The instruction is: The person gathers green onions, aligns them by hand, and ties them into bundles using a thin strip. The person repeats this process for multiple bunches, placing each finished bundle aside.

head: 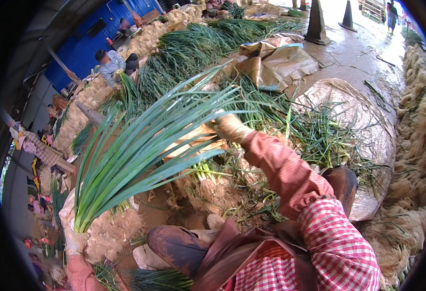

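Observation:
A bunch of green onions [136, 145] rises from my gloved left hand [76, 242], which grips it low, near the pale stalks. Its long leaves fan up and to the right across the view. My gloved right hand [231, 127] is stretched forward by the leaf tips. Its fingers are curled and partly hidden, so I cannot tell whether it holds anything. Just below it are a wooden crate or board [191, 140] and trimmed onions with bushy roots [209, 189]. Beside my left hand lies another root bundle [113, 232].
Loose onions [325, 134] lie on a plastic sheet [376, 145] to the right. Beyond are a heap of green onions [184, 54], crumpled sacks [285, 65] and dark cones [316, 25]. Root-out stacks [413, 145] line the right side. A person [111, 65] sits at the far left.

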{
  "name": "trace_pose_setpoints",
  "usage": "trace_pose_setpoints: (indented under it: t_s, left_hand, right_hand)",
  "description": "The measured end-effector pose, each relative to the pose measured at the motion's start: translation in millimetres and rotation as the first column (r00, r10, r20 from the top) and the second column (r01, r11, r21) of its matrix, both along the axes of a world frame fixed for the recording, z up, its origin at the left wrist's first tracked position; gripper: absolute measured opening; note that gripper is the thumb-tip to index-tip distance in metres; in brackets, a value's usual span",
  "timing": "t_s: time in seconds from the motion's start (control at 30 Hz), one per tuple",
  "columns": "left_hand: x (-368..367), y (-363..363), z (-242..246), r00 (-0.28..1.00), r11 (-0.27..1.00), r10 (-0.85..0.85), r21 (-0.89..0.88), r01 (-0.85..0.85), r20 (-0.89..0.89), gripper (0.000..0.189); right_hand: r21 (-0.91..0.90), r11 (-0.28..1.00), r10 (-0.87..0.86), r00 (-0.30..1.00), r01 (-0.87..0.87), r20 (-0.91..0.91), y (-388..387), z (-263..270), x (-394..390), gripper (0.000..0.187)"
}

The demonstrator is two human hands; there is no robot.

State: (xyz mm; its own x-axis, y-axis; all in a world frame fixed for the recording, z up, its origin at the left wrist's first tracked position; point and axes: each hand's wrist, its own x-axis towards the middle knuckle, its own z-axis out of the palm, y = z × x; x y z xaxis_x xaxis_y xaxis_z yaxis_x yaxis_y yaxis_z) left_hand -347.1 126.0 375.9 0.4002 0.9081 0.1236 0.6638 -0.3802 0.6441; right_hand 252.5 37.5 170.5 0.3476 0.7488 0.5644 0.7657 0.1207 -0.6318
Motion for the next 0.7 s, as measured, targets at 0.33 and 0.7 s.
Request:
trace_pose_setpoints:
  t_s: [0.33,0.7]
  left_hand:
    - [11,-15,-16,0.994,0.989,0.087,0.126,-0.078,-0.069,0.043]
    - [26,16,-44,0.989,0.995,0.048,0.088,-0.035,-0.139,0.046]
  right_hand:
    - [-0.102,0.988,0.001,0.655,-0.118,-0.755,-52,-71,91,0.015]
    - [0.085,0.967,0.235,0.716,-0.24,-0.657,-176,52,160,0.045]
